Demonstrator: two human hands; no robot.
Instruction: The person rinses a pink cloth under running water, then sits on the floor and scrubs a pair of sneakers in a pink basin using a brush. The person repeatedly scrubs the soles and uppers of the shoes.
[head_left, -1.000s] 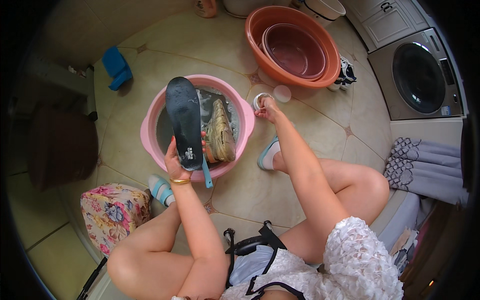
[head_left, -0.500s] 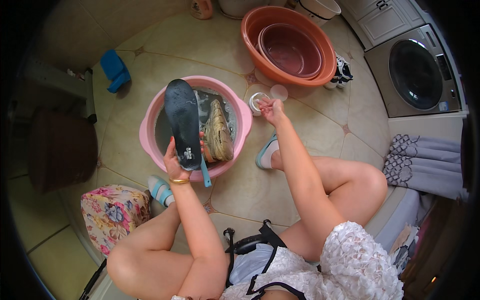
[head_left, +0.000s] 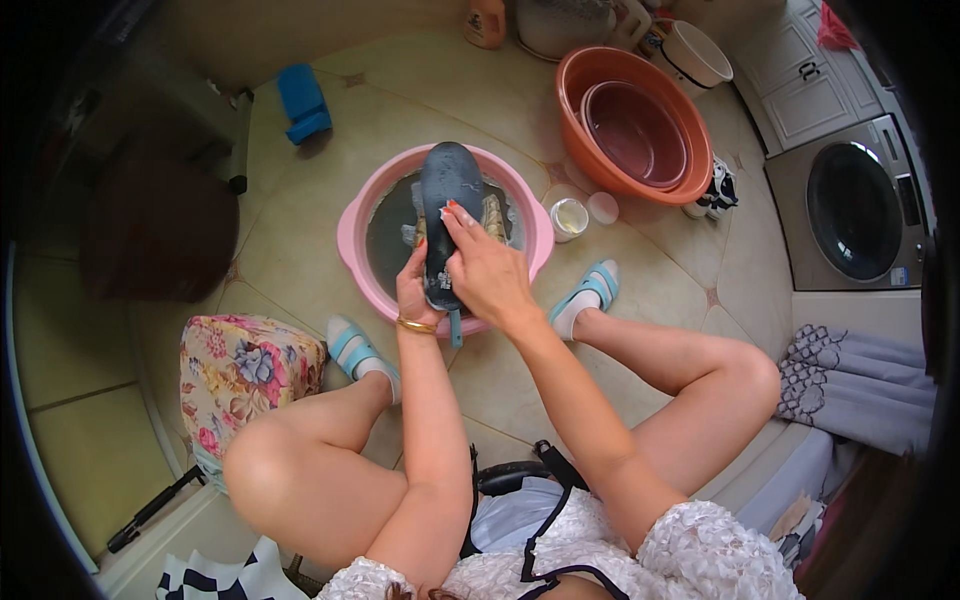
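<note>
My left hand (head_left: 415, 290) grips the heel end of a dark, wet insole (head_left: 450, 175), holding it above a pink basin (head_left: 357, 270). My right hand (head_left: 487, 268) lies over the insole with its index and middle fingers stretched onto its surface. A little white stuff shows at those fingertips. Murky water (head_left: 385, 240) stands in the basin, and a tan shoe (head_left: 493, 215) there is mostly hidden behind the insole and my hand. A blue handle (head_left: 456, 330) pokes over the near rim. Right of the basin is an uncovered white jar (head_left: 570, 219) with pale contents, its lid (head_left: 602, 207) beside it.
Nested orange and reddish-brown basins (head_left: 640, 125) stand at the far right, with black-and-white shoes (head_left: 714, 190) beside them. A blue plastic item (head_left: 303, 103) lies far left. A flowered cover (head_left: 250, 375) is near my left knee. A washing machine (head_left: 850, 205) stands right.
My right hand has come from the jar onto the insole. The insole, in my left hand, now points more straight ahead. The whole view has shifted.
</note>
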